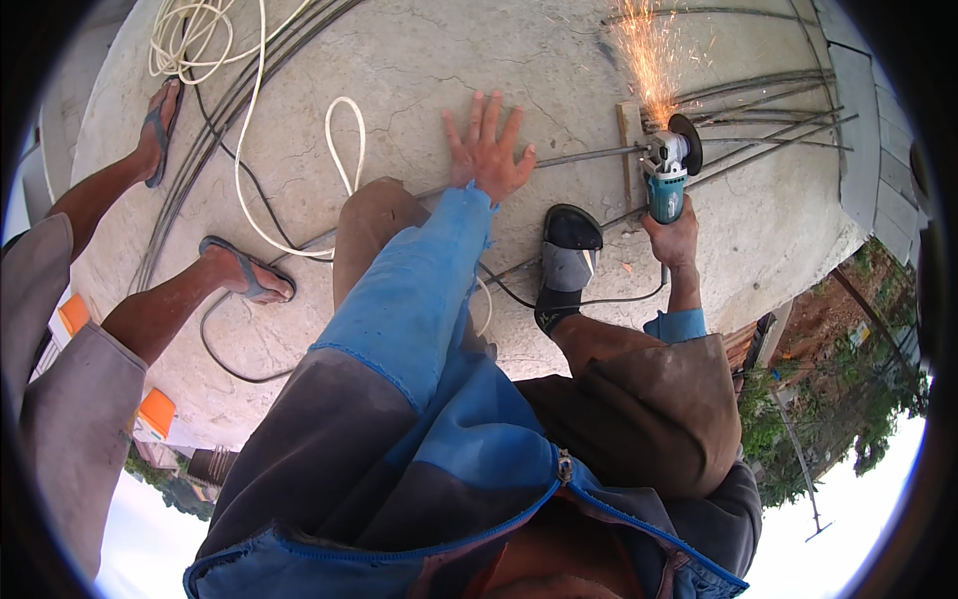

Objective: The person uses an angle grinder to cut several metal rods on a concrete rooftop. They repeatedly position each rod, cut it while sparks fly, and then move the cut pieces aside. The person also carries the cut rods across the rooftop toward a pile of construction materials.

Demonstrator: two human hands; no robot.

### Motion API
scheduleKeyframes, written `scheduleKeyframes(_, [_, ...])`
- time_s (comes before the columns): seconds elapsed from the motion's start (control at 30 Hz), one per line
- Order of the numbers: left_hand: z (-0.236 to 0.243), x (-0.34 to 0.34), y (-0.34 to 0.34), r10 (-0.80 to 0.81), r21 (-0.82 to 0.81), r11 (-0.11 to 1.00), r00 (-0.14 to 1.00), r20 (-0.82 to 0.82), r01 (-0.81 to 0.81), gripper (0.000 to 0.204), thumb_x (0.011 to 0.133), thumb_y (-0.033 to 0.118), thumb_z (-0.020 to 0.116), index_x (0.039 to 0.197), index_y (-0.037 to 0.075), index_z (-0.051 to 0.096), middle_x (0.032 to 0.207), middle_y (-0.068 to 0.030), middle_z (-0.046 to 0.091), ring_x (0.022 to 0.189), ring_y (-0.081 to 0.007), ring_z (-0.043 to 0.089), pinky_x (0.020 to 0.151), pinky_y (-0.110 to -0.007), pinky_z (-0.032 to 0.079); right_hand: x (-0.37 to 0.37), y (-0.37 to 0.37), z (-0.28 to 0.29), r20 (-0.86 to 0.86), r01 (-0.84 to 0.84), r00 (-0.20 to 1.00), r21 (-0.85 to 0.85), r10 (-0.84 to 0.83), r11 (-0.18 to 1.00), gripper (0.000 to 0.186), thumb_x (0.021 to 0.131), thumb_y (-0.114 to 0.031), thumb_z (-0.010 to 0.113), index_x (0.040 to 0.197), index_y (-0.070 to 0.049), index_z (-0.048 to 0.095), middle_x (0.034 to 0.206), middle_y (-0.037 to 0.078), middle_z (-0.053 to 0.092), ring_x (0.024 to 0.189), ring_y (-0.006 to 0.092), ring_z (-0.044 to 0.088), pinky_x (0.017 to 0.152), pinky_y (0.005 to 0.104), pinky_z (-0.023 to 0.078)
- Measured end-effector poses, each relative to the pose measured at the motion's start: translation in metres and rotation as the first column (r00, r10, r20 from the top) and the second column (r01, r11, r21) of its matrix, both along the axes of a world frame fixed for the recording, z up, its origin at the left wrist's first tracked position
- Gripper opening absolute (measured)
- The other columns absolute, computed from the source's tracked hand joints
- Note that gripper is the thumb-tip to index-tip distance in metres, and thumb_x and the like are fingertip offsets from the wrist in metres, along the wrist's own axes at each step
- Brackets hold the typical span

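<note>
My right hand is closed around the teal body of an angle grinder. The grinder's dark disc is beside a steel rod, and orange sparks spray away from it toward the far side. Spread flat, my left hand presses down where the rod crosses the concrete, with its fingers stretched out and gripping nothing. A narrow wooden strip lies crosswise beneath the rod near the grinder.
My sandalled foot stands between the hands, close to a black cord. Another person's feet are at the left. A white cable loops over the concrete. More rods lie at the far right, near the slab's edge.
</note>
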State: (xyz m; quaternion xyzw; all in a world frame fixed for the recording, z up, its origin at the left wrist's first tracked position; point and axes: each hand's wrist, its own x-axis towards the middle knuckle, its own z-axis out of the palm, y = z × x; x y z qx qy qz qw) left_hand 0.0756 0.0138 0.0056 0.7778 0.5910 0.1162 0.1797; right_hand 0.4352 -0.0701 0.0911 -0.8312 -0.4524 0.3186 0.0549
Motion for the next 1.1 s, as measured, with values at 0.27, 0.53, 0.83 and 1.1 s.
scheduleKeyframes(0.27, [0.0051, 0.0023, -0.0001, 0.006, -0.025, 1.000, 0.999, -0.047, -0.007, 0.069, 0.102, 0.051, 0.065, 0.163, 0.022, 0.053, 0.181, -0.0134, 0.027, 0.171, -0.0364, 0.012, 0.130, -0.080, -0.003, -0.0005, 0.0014, 0.0006, -0.014, 0.010, 1.000, 0.001, -0.010, 1.000, 0.062, 0.076, -0.025, 0.085, 0.130, -0.001, 0.064, 0.115, 0.028, 0.077, 0.111, 0.0463, 0.076, 0.097, 0.0511, 0.059])
scheduleKeyframes(0.53, [0.0050, 0.0023, 0.0014, 0.002, -0.055, 0.998, 0.998, -0.062, -0.005, 0.071, 0.102, 0.053, 0.063, 0.165, 0.023, 0.050, 0.181, -0.0135, 0.026, 0.171, -0.0365, 0.011, 0.130, -0.080, -0.004, -0.0001, 0.0015, 0.0017, 0.017, -0.011, 1.000, 0.032, 0.011, 0.999, 0.052, 0.077, -0.024, 0.084, 0.119, 0.001, 0.065, 0.108, 0.025, 0.076, 0.101, 0.0415, 0.076, 0.092, 0.0487, 0.060])
scheduleKeyframes(0.83, [-0.0020, 0.0018, -0.0006, 0.019, -0.056, 0.998, 0.999, -0.027, -0.021, 0.070, 0.102, 0.051, 0.065, 0.163, 0.021, 0.052, 0.181, -0.0136, 0.026, 0.172, -0.0353, 0.009, 0.129, -0.080, -0.006, -0.0006, 0.0030, 0.0027, -0.025, 0.014, 1.000, 0.021, -0.014, 1.000, 0.062, 0.075, -0.024, 0.085, 0.129, 0.000, 0.066, 0.115, 0.027, 0.078, 0.109, 0.0443, 0.077, 0.096, 0.0501, 0.060])
scheduleKeyframes(1.1, [-0.0032, 0.0013, -0.0018, 0.009, -0.038, 0.999, 1.000, -0.015, -0.010, 0.070, 0.101, 0.051, 0.064, 0.163, 0.019, 0.053, 0.180, -0.0162, 0.026, 0.171, -0.0367, 0.011, 0.128, -0.081, -0.005, -0.0029, 0.0024, 0.0038, -0.034, -0.010, 0.999, 0.054, 0.012, 0.998, 0.058, 0.076, -0.023, 0.084, 0.127, 0.000, 0.066, 0.110, 0.024, 0.078, 0.103, 0.0407, 0.077, 0.095, 0.0484, 0.059])
